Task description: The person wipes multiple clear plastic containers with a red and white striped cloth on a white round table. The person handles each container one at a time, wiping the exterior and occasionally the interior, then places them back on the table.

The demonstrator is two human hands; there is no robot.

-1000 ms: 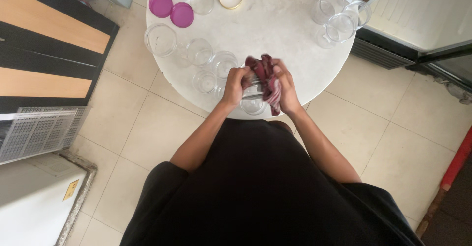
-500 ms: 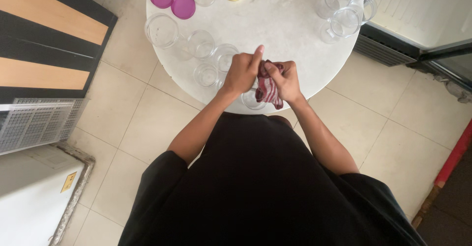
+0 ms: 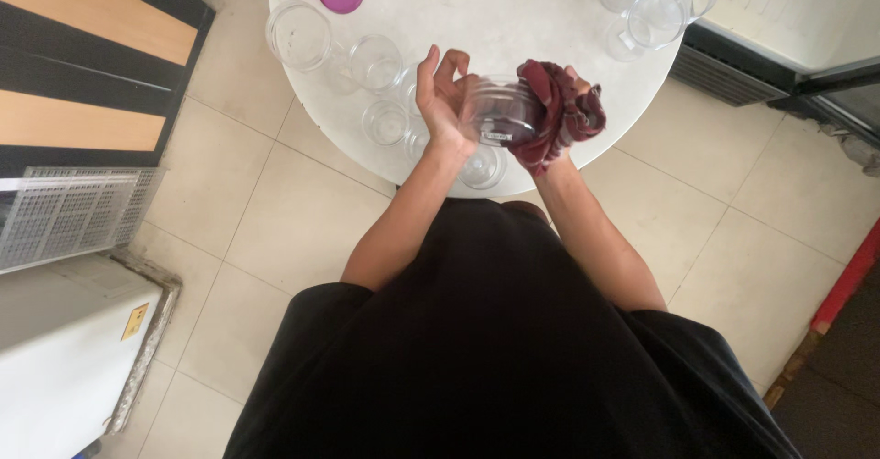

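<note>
Above the round white table [image 3: 541,19], the left hand [image 3: 442,97] cups a clear glass jar [image 3: 500,112], fingers curled around it, while the right hand [image 3: 573,101] (mostly hidden) clutches a maroon cloth [image 3: 555,115] against the jar's side.

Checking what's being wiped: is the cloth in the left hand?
No, the dark red cloth is bunched in the right hand, while the left hand holds the clear jar.
</note>
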